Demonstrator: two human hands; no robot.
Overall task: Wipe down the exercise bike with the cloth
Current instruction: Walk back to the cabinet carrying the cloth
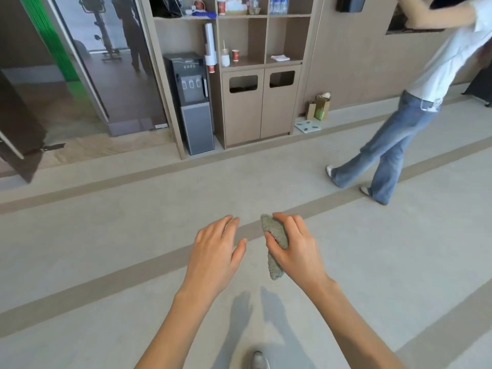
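The right hand (294, 246) holds the cloth (275, 249), a grey-green terry piece bunched into a loose roll. The fingers (288, 226) are clamped around its middle, with one end standing above the knuckles and the other hanging below the palm. The left hand (215, 251) is empty, palm down, its fingers spread apart, just beside the cloth but not touching it. Both hands are held out over the bare floor (106, 249).

The exercise bike (103, 35) is not within reach. It appears only in the glass panel at upper left, far from the hands, and whether that is a reflection or a view through the glass cannot be told. The step in hand is therefore judged to be carrying the cloth to the bike; no wiping has begun.

Procedure for this step:
1. Keep the right-hand grip closed on the cloth during the walk, so the hanging end does not drag or slip free.
2. Use the free left hand to unroll the cloth and fold it flat. A flat pad gives more wiping face than a roll.
3. Watch the second person (415, 102) standing ahead on the right, near the storage cabinet (262, 107) and the water dispenser (193, 102). Pass well apart from them.
4. On arrival, steady the frame with the left hand and wipe with the right.
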